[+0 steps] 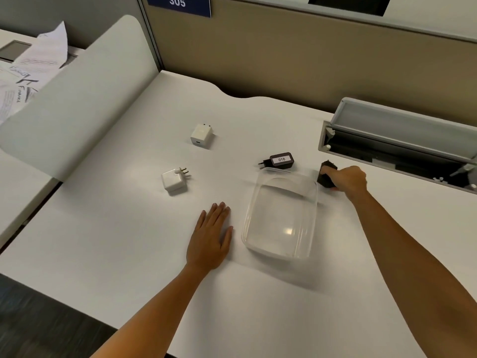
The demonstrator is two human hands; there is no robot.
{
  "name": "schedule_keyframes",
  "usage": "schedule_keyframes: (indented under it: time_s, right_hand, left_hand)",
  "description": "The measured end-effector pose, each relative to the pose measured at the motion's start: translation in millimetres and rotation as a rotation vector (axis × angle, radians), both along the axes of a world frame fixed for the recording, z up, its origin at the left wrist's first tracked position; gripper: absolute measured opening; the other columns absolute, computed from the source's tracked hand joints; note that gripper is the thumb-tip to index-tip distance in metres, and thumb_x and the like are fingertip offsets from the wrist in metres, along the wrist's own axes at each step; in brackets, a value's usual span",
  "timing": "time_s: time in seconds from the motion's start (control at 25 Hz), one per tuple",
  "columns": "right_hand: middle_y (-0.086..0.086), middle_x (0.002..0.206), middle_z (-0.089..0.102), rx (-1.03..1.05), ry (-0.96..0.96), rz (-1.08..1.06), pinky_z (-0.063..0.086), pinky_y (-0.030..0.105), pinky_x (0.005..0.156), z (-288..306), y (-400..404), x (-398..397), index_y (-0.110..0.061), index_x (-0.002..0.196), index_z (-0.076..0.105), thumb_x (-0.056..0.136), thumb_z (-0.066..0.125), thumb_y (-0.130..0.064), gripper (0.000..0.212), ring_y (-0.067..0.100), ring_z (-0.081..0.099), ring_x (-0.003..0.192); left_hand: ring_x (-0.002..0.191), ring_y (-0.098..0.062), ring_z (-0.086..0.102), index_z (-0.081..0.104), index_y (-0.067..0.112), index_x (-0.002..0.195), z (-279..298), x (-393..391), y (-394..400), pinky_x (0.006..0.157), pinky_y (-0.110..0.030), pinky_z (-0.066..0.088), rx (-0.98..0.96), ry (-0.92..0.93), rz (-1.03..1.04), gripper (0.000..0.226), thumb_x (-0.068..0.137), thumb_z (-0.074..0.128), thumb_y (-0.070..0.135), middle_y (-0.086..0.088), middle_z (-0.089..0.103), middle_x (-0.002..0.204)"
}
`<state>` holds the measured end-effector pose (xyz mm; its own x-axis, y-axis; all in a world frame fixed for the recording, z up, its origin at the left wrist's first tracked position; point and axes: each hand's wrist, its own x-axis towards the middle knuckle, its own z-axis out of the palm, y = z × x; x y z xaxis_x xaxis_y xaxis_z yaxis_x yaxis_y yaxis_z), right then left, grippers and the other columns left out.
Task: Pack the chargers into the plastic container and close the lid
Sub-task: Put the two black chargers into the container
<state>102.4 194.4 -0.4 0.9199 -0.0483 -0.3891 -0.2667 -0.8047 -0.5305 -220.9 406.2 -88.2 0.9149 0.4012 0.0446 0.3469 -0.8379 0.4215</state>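
A clear plastic container stands open on the white desk, with nothing inside it. My right hand grips a black charger just right of the container's far corner. Another black charger labelled 018 lies behind the container's far rim. Two white chargers lie to the left: one farther back, one with its pins pointing right. My left hand rests flat on the desk, left of the container. No lid is in view.
An open cable hatch with a raised grey flap is set into the desk at the right. A beige partition runs along the back. Printed papers lie on the neighbouring desk at the far left.
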Motion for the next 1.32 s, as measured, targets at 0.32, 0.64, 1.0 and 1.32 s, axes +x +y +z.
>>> schedule_keyframes:
  time_s: [0.32, 0.64, 1.0, 1.32]
  right_hand:
    - [-0.019, 0.073, 0.071, 0.129, -0.173, 0.558, 0.050, 0.021, 0.056, 77, 16, -108, -0.041, 0.089, 0.070, 0.048, 0.075, -0.051, 0.043, -0.002, 0.064, 0.064]
    - [-0.003, 0.095, 0.063, -0.285, 0.039, 1.084, 0.037, 0.024, 0.052, 21, 32, -168, -0.023, 0.105, 0.068, 0.060, 0.077, -0.040, 0.049, 0.018, 0.057, 0.082]
    - [-0.003, 0.109, 0.070, -0.192, 0.139, 1.102, 0.054, 0.030, 0.076, 14, 28, -168, -0.023, 0.107, 0.071, 0.076, 0.078, -0.028, 0.033, 0.016, 0.066, 0.092]
    - [-0.012, 0.098, 0.074, -0.123, 0.023, 1.041, 0.052, 0.024, 0.075, 39, 30, -146, -0.029, 0.102, 0.075, 0.082, 0.072, -0.036, 0.022, 0.006, 0.069, 0.085]
  left_hand:
    - [0.153, -0.011, 0.015, 0.030, 0.020, 0.154, 1, -8, 6, 0.125, -0.041, 0.018, -0.027, -0.014, 0.004, 0.057, 0.102, 0.032, 0.043, 0.004, 0.026, 0.163]
    - [0.153, -0.029, 0.017, 0.018, 0.022, 0.157, 9, -16, -13, 0.124, -0.048, 0.014, -0.057, -0.311, -0.306, 0.107, 0.074, 0.070, 0.064, -0.009, 0.015, 0.166]
    - [0.153, -0.024, 0.017, 0.023, 0.026, 0.154, 11, -3, -34, 0.121, -0.053, 0.024, -0.145, -0.337, -0.235, 0.102, 0.075, 0.074, 0.063, 0.000, 0.016, 0.167]
    - [0.153, -0.027, 0.019, 0.018, 0.019, 0.157, 20, 7, -30, 0.120, -0.056, 0.022, -0.186, -0.381, -0.268, 0.105, 0.076, 0.072, 0.061, -0.004, 0.020, 0.166]
